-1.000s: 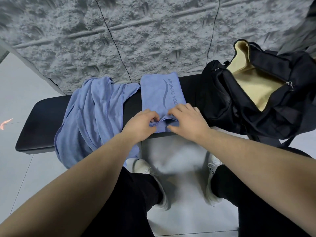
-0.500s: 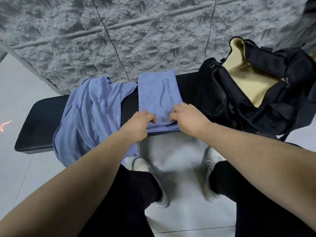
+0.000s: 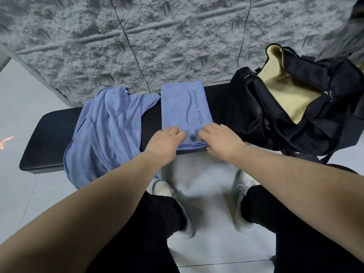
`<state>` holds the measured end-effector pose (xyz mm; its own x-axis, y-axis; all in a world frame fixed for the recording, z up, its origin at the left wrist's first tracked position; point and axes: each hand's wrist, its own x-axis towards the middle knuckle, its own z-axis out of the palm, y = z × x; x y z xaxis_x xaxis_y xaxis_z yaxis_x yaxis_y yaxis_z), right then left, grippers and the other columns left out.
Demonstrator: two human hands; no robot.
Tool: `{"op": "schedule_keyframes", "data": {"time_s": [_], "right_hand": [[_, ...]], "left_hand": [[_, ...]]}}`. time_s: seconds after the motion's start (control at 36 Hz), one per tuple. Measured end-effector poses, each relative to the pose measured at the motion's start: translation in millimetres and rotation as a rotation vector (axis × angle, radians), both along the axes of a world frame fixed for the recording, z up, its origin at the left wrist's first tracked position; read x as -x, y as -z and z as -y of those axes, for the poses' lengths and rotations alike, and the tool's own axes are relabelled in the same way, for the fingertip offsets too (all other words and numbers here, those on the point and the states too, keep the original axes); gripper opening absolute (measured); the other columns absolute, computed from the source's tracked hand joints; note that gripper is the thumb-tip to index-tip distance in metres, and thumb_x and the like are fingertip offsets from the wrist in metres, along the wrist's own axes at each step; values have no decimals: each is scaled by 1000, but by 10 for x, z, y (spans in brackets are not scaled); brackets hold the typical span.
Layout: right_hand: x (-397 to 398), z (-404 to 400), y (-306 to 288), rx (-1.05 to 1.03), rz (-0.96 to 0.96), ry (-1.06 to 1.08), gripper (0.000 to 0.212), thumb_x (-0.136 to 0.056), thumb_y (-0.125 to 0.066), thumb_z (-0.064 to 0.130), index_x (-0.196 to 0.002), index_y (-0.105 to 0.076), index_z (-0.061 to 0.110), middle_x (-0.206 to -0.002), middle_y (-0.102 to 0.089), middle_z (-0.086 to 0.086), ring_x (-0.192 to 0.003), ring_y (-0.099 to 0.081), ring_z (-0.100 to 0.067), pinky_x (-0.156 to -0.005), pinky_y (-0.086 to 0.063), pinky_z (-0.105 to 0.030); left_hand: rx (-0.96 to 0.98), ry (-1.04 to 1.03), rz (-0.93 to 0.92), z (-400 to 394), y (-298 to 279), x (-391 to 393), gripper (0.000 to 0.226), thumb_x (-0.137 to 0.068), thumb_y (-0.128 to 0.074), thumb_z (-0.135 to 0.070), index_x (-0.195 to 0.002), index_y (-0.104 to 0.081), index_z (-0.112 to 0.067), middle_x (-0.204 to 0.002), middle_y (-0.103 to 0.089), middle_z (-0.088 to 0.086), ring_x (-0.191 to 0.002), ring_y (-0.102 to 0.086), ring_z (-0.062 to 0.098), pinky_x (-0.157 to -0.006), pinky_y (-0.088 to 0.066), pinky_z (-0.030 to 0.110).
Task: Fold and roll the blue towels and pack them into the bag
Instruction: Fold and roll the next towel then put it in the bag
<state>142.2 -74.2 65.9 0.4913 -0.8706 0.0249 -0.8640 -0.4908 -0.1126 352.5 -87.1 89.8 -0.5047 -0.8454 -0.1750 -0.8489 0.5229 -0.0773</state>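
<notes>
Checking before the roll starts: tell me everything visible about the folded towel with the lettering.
The folded blue towel lies flat across the black bench, a narrow rectangle in stacked layers, soft cloth printed YOGA FITNESS beside a wave mark. The left hand and right hand press its near end. The crumpled towel touches its far-left corner.

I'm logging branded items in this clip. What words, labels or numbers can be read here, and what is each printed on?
"YOGA FITNESS": printed beside a curved swoosh mark on the folded blue towel lying on the black bench.
No readable text shows on the crumpled blue towel, the black bag or the white shoes.
</notes>
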Motion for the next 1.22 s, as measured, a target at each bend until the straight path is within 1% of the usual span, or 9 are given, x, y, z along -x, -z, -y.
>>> {"op": "schedule_keyframes", "data": {"time_s": [0.14, 0.44, 0.56, 0.64, 0.75, 0.81, 0.89, 1.03, 1.22], "right_hand": [[-20, 12, -54, -55, 28, 20, 22, -78, -56, 4, -99, -62, 10, -97, -58, -10, -89, -56, -34, -75, -43, -41], [128, 44, -126, -291, 173, 62, 30, -95, -46, 13, -113, -69, 16, -104, -47, 6, -102, -52, -23, -89, -45, -37], [166, 77, -144, -385, 209, 79, 30, -98, -45, 14, -115, -69, 18, -103, -49, 7, -108, -52, -21, -94, -43, -35], [192, 117, -142, -431, 228, 102, 30, -99, -44, 17, -119, -66, 22, -115, -58, 2, -111, -53, -20, -97, -43, -35], [206, 142, -131, -468, 325, 160, 34, -96, -44, 15, -125, -53, 31, -101, -55, 13, -95, -53, -15, -82, -42, -30], [201, 154, -128, -460, 349, 175, 32, -94, -44, 13, -118, -47, 33, -88, -51, 13, -84, -52, -17, -72, -40, -30], [185, 177, -141, -450, 337, 174, 27, -93, -44, 14, -110, -53, 32, -98, -57, 10, -89, -55, -19, -76, -46, -32], [178, 239, -157, -400, 248, 163, 24, -94, -51, 19, -109, -67, 28, -115, -59, 2, -106, -57, -19, -92, -45, -33], [108, 238, -117, -143, 131, 84, 28, -95, -49, 15, -109, -71, 25, -107, -54, 1, -91, -34, -17, -82, -33, -31]], "left_hand": [[-51, -59, -11, -18, 43, 80, 39, -79, -55, 0, -114, -46, -15, -106, -48, 5, -95, -48, 26, -69, -38, 36], [-301, -352, -362, 28, -34, -62, 10, -87, -55, -18, -94, -56, -24, -84, -58, -4, -76, -54, 19, -65, -43, 29], [-407, -380, -479, 52, -32, -125, 15, -90, -54, -12, -95, -59, -25, -79, -58, -7, -71, -52, 15, -61, -41, 20], [-462, -385, -518, 77, -40, -174, 24, -90, -53, -7, -95, -58, -30, -79, -56, -8, -72, -53, 14, -71, -47, 26], [-471, -369, -553, 104, -53, -213, 39, -85, -47, 3, -95, -56, -34, -85, -56, -6, -72, -52, 13, -71, -48, 30], [-463, -375, -603, 112, -59, -234, 41, -84, -44, 7, -92, -55, -32, -85, -55, -7, -64, -49, 10, -60, -45, 21], [-430, -385, -616, 105, -79, -244, 34, -86, -41, 10, -90, -56, -21, -71, -50, -12, -51, -43, 5, -48, -34, 10], [-382, -329, -509, 135, -63, -251, 37, -89, -40, 7, -87, -61, -23, -86, -48, -15, -64, -49, 3, -53, -35, 8], [-246, -228, -391, 169, -17, -264, 27, -95, -45, -1, -102, -68, -15, -109, -51, -2, -89, -54, 21, -80, -42, 26]]}}
